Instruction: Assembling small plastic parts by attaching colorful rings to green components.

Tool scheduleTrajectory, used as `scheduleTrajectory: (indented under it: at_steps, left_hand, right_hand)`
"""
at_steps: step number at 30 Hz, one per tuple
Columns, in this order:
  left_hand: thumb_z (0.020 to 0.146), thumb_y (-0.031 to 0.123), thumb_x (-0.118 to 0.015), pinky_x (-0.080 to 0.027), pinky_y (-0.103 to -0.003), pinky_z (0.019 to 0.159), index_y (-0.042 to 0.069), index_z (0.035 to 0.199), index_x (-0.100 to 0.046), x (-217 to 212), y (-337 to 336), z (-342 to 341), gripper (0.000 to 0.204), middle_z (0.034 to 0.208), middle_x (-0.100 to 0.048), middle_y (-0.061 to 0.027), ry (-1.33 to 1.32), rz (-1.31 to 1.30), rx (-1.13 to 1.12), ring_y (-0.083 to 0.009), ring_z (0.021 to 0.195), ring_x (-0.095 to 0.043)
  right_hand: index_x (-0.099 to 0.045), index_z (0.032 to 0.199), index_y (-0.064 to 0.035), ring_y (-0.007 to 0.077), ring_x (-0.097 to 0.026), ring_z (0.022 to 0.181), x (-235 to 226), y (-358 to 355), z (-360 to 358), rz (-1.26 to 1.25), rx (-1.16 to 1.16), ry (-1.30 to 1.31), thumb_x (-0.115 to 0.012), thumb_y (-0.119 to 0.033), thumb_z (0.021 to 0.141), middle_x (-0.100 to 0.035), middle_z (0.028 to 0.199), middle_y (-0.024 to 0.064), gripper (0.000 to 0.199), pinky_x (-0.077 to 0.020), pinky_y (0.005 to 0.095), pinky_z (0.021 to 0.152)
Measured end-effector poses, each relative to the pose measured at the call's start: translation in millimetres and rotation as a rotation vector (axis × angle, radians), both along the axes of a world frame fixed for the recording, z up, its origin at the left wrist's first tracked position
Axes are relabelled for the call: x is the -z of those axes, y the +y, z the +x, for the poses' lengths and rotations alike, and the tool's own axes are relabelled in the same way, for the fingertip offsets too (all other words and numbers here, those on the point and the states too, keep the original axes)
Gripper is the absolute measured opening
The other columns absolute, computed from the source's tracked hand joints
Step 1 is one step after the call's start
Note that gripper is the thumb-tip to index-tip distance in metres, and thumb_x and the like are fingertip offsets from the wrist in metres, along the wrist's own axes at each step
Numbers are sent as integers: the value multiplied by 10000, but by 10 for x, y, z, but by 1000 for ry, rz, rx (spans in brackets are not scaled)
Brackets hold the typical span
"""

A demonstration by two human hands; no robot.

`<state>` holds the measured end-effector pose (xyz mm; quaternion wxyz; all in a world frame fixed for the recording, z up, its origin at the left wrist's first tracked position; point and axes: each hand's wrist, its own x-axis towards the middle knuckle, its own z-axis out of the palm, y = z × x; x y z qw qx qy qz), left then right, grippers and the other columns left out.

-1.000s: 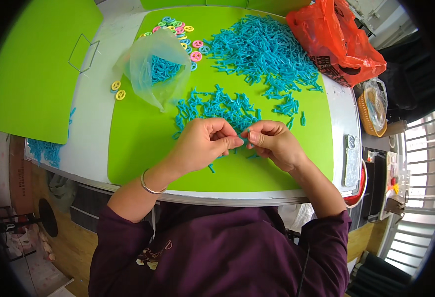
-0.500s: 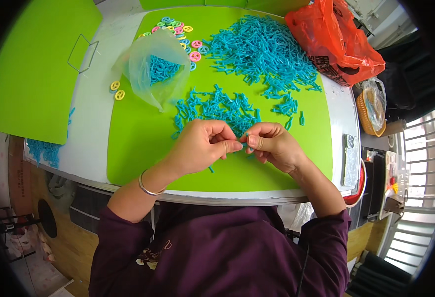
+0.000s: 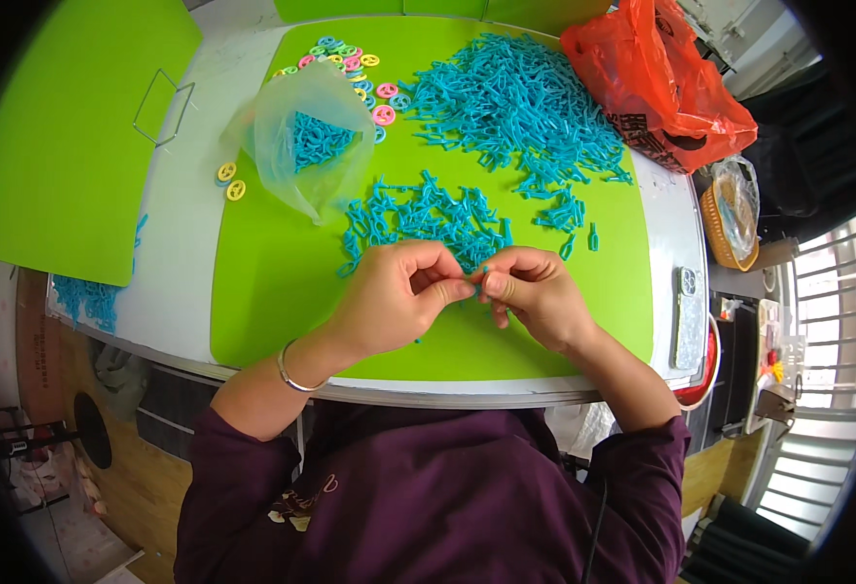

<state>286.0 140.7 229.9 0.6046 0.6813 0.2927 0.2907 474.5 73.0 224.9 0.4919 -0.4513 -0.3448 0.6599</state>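
Left hand (image 3: 399, 297) & right hand (image 3: 530, 292): fingertips pinched together on a small blue part (image 3: 479, 275), held just above the green mat (image 3: 282, 282), near counter (image 3: 189, 243) front edge. Part mostly hidden by fingers.
Near pile (image 3: 423, 219): blue parts, just beyond hands, on mat.
Far pile (image 3: 520, 97): larger, blue, mat's far side.
Clear bag (image 3: 306, 146): holds blue parts, far left of mat.
Rings (image 3: 355, 63): pink, yellow, blue, behind bag; two yellow ones on counter left of bag.
Orange bag (image 3: 661, 83): far right corner.
Phone (image 3: 688, 316): counter's right edge.
Bracelet (image 3: 290, 375): left wrist.
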Motion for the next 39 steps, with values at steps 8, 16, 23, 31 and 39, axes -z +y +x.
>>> scheduleTrajectory:
  at_steps: [8, 16, 23, 31, 39]
  left_hand:
    - [800, 66, -678, -398, -185, 491, 10, 756, -605, 82, -38, 49, 102, 636, -585, 6, 60, -88, 0, -34, 548, -516]
    - [822, 125, -676, -462, -197, 648, 6, 907, -598, 33, -47, 143, 166, 792, -611, 12, -214, -284, 2, -59, 730, -572]
    - [844, 165, -655, -499, -213, 734, 36, 1039, -612, 103, 37, 122, 238, 971, -645, -20, -275, -480, 76, -82, 836, -599]
    - [898, 225, -572, -520, -215, 640, 55, 1140, -578, 129, 258, -22, 296, 960, -641, -57, -362, -914, 33, -139, 806, -638]
    - [877, 197, -604, -531, -215, 670, 56, 1108, -594, 46, 250, -24, 271, 935, -640, -77, -346, -967, 82, -136, 797, -634]
  right_hand:
    - [-644, 873, -36, 105, -576, 625, 51, 12, 10, -62, -23, -18, -638, -130, 844, -645, 806, 48, 99, -466, 224, 497]
    - [-619, 943, -70, 72, -558, 587, -76, 39, 51, -49, 22, 291, -588, -180, 883, -624, 752, 27, 129, -451, 186, 484]
    - [-579, 1066, -17, 78, -563, 603, -188, 188, 92, -90, 59, 218, -528, -209, 921, -632, 778, 40, 246, -478, 185, 551]
    - [-641, 973, -45, 184, -606, 672, -69, 511, 359, 641, 57, -1272, -629, -84, 801, -637, 797, 76, 177, -484, 293, 604]
    - [-655, 909, -30, 252, -616, 712, -52, 562, 338, 619, -94, -1408, -618, -37, 756, -621, 808, 113, 158, -492, 333, 642]
